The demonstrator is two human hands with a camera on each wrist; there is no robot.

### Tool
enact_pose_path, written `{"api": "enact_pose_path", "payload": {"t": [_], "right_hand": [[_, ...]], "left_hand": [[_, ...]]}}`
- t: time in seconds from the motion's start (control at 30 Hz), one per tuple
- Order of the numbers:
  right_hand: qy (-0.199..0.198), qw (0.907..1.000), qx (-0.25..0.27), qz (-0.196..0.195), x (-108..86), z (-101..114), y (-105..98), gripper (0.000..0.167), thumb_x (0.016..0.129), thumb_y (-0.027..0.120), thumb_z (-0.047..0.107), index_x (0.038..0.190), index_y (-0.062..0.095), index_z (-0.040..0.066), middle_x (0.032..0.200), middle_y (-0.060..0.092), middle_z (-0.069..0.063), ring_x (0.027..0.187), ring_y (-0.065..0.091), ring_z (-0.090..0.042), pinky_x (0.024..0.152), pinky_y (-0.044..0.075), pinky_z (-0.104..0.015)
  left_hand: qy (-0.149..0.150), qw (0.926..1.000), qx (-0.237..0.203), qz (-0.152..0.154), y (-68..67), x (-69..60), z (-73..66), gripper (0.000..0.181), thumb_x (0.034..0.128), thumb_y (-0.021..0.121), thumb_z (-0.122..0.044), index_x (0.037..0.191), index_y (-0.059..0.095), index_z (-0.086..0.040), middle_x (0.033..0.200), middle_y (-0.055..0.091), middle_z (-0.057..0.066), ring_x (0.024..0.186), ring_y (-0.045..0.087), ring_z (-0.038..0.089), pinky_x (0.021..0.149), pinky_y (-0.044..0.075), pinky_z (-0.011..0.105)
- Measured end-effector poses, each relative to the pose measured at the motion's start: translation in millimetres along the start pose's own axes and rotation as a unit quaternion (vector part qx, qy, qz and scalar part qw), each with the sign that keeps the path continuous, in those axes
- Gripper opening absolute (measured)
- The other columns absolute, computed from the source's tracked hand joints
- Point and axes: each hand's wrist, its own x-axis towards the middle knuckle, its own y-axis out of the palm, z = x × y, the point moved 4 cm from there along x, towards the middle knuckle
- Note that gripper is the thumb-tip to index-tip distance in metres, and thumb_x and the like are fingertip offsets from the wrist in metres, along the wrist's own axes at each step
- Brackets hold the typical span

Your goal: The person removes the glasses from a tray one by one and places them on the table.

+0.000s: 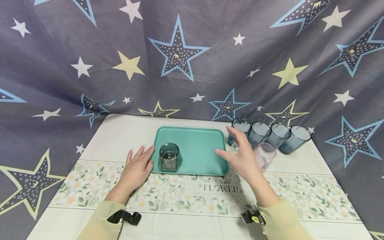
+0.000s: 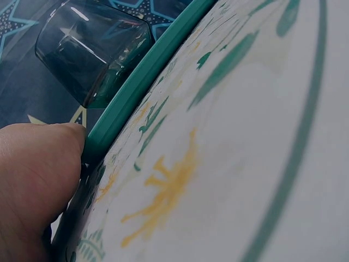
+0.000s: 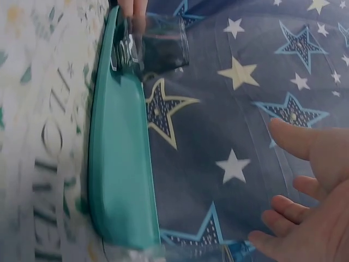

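Observation:
On the left part of a teal tray (image 1: 201, 150) stands a dark grey tinted glass (image 1: 169, 158), upright. My left hand (image 1: 135, 173) rests at the tray's left edge, its fingertips touching the rim. In the left wrist view, the thumb (image 2: 41, 174) lies against the tray's side (image 2: 136, 82). My right hand (image 1: 244, 160) is over the tray's right end with thumb and fingers spread, and nothing is held in it. A pale pink clear glass (image 1: 266, 154) stands just right of this hand. Another clear glass (image 1: 235, 147) is mostly hidden behind it.
Several blue tinted glasses (image 1: 280, 135) line up at the back right of the table. A white cloth (image 1: 132, 130) with a floral band (image 1: 180, 196) covers the table. Behind it hangs a grey curtain (image 1: 210, 73) printed with stars.

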Motion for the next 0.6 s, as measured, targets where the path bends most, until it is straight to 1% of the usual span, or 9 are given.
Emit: {"api": "enact_pose_path", "payload": {"t": [0.13, 0.23, 0.3, 0.4, 0.5, 0.6], "right_hand": [[0.006, 0.9994, 0.0, 0.033, 2.1, 8.0, 17.5, 0.095, 0.088, 0.097, 0.02, 0.168, 0.047, 0.015, 0.163, 0.049, -0.012, 0.147, 0.05, -0.035, 0.125, 0.042, -0.055], [-0.001, 0.9987, 0.01, 0.05, 3.7, 12.1, 30.0, 0.094, 0.089, 0.097, 0.021, 0.169, 0.046, 0.016, 0.165, 0.048, -0.01, 0.152, 0.047, -0.033, 0.128, 0.038, -0.052], [-0.005, 0.9981, 0.015, 0.06, 5.1, 14.6, 37.2, 0.094, 0.09, 0.096, 0.022, 0.169, 0.046, 0.016, 0.165, 0.048, -0.009, 0.152, 0.047, -0.031, 0.129, 0.037, -0.049], [-0.007, 0.9967, 0.023, 0.078, 7.1, 17.7, 48.0, 0.094, 0.091, 0.095, 0.021, 0.17, 0.045, 0.017, 0.165, 0.048, -0.008, 0.153, 0.046, -0.03, 0.129, 0.037, -0.048], [0.0, 0.9948, 0.028, 0.098, 8.0, 21.5, 58.7, 0.094, 0.092, 0.094, 0.023, 0.17, 0.044, 0.02, 0.163, 0.048, -0.008, 0.153, 0.046, -0.028, 0.129, 0.037, -0.047], [0.007, 0.9928, 0.03, 0.116, 8.1, 24.7, 69.2, 0.095, 0.092, 0.094, 0.026, 0.171, 0.043, 0.024, 0.163, 0.048, -0.008, 0.152, 0.047, -0.027, 0.128, 0.039, -0.049]], "left_hand": [[-0.001, 1.0, 0.0, 0.002, 0.4, -0.2, 0.2, 0.057, 0.116, 0.052, -0.02, 0.171, 0.042, -0.005, 0.171, 0.047, 0.014, 0.164, 0.029, 0.043, 0.132, 0.003, 0.07], [-0.003, 1.0, 0.002, 0.006, 1.8, 0.1, 1.8, 0.058, 0.1162, 0.051, -0.021, 0.171, 0.041, -0.006, 0.172, 0.046, 0.012, 0.165, 0.027, 0.042, 0.132, 0.001, 0.069], [-0.002, 1.0, 0.003, 0.006, 2.4, 0.1, 2.5, 0.058, 0.1163, 0.051, -0.021, 0.171, 0.041, -0.006, 0.172, 0.046, 0.012, 0.165, 0.027, 0.042, 0.132, 0.001, 0.069], [-0.002, 1.0, 0.003, 0.007, 3.2, 0.0, 3.5, 0.058, 0.1165, 0.051, -0.022, 0.171, 0.041, -0.007, 0.172, 0.046, 0.012, 0.165, 0.027, 0.042, 0.132, 0.001, 0.07], [-0.002, 1.0, 0.002, 0.008, 3.1, -0.1, 3.4, 0.058, 0.1166, 0.051, -0.022, 0.172, 0.041, -0.007, 0.172, 0.046, 0.012, 0.165, 0.027, 0.042, 0.132, 0.001, 0.069], [-0.004, 1.0, 0.0, 0.007, 1.9, -0.5, 2.0, 0.058, 0.1167, 0.051, -0.022, 0.172, 0.04, -0.007, 0.172, 0.046, 0.012, 0.165, 0.027, 0.042, 0.133, 0.001, 0.069]]}}
